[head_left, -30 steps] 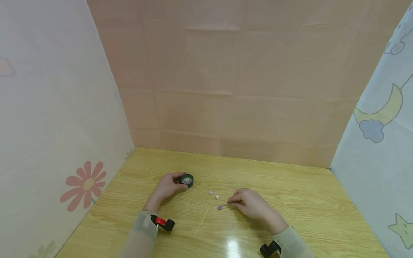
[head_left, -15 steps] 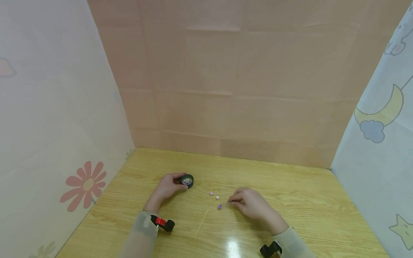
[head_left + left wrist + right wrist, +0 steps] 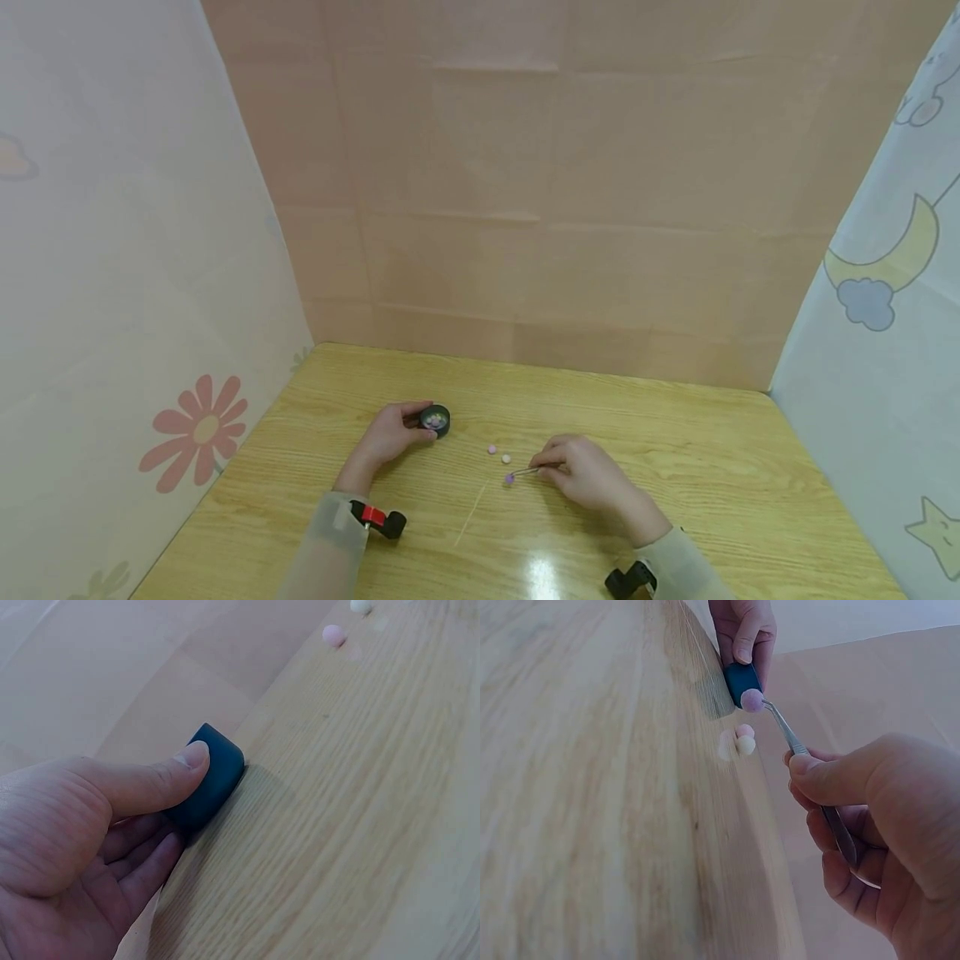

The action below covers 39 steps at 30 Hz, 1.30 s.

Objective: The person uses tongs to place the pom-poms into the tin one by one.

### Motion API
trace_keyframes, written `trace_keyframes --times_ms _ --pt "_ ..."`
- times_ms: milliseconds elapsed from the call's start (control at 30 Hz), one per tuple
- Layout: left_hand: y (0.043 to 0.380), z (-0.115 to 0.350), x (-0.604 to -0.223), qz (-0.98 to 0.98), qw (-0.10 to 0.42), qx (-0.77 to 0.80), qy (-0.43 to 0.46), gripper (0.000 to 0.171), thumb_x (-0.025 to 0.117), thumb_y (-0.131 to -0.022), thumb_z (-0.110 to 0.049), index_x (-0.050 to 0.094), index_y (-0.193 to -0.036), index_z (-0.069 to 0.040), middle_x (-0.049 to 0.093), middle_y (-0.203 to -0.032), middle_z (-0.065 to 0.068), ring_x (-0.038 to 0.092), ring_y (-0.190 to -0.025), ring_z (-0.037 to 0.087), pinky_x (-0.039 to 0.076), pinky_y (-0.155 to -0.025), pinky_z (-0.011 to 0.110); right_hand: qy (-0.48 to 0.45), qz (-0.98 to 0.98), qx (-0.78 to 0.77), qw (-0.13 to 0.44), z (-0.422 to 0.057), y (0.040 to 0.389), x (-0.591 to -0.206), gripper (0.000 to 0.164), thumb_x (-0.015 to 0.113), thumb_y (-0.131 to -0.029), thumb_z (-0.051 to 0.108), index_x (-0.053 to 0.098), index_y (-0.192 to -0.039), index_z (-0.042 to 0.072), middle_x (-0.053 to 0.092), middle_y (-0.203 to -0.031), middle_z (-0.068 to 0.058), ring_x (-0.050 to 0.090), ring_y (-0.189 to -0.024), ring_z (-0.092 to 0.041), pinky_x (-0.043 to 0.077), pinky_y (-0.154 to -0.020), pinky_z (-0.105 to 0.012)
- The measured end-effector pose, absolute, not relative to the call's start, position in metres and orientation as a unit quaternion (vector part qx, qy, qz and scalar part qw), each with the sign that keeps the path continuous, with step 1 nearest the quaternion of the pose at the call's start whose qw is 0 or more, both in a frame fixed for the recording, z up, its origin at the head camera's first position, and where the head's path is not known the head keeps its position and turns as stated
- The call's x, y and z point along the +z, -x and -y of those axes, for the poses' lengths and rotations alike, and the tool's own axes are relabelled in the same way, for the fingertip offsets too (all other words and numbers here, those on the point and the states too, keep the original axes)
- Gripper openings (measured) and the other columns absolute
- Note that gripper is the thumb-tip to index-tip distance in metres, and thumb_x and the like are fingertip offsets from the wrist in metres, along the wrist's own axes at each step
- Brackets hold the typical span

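Observation:
My left hand [image 3: 387,435] grips a small dark round container [image 3: 217,776] by its side, thumb on one wall and fingers on the other. In the head view its open top shows several little coloured balls inside. Metal tweezers [image 3: 787,731] with a bent tip are pinched in my right hand [image 3: 585,473]. At their tip is a purple ball [image 3: 752,700], which appears held just above the table. A pink ball [image 3: 492,449] and a white ball [image 3: 506,458] lie on the table between the container and the tweezers.
The wooden table [image 3: 637,417] carries a thin pale line [image 3: 471,512] in front of the balls. A brown sheet [image 3: 525,208] stands behind it, and patterned white sheets [image 3: 150,250] close both sides.
The purple ball at the tweezers' tip has shifted very slightly away from me, and my right hand has edged up with it. My left hand and the container stay put.

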State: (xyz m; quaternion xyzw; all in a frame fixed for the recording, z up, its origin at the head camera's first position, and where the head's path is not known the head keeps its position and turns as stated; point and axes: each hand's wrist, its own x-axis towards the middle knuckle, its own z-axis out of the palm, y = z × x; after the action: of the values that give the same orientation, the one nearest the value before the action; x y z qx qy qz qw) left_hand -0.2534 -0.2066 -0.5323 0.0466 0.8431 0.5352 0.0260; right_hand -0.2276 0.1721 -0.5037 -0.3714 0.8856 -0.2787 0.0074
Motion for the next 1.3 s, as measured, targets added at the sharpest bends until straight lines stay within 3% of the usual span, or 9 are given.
trace_keyframes --times_ms 567,1300 --pt "0.2554 0.2072 -0.5320 -0.838 0.028 0.544 -0.044 0.057 0.088 -0.091 -0.012 0.069 -0.144 -0.006 0.069 -0.138 0.013 0.067 -0.127 0.030 0.052 -0.108 0.050 0.364 -0.887 -0.285 -0.001 -0.1723 0.2281 -0.5017 0.018 0.079 -0.098 0.011 0.084 -0.112 0.021 0.073 -0.100 0.015 0.065 -0.087 0.000 0.056 -0.073 -0.029" --pt "0.2526 0.2065 -0.5293 -0.840 0.038 0.540 -0.040 0.057 0.087 -0.092 -0.012 0.068 -0.145 -0.006 0.068 -0.140 0.014 0.065 -0.129 0.031 0.051 -0.110 0.051 0.353 -0.885 -0.304 -0.012 -0.1733 0.2293 -0.5042 0.016 0.079 -0.099 0.011 0.085 -0.111 0.020 0.073 -0.098 0.012 0.056 -0.074 -0.001 0.049 -0.064 -0.024"
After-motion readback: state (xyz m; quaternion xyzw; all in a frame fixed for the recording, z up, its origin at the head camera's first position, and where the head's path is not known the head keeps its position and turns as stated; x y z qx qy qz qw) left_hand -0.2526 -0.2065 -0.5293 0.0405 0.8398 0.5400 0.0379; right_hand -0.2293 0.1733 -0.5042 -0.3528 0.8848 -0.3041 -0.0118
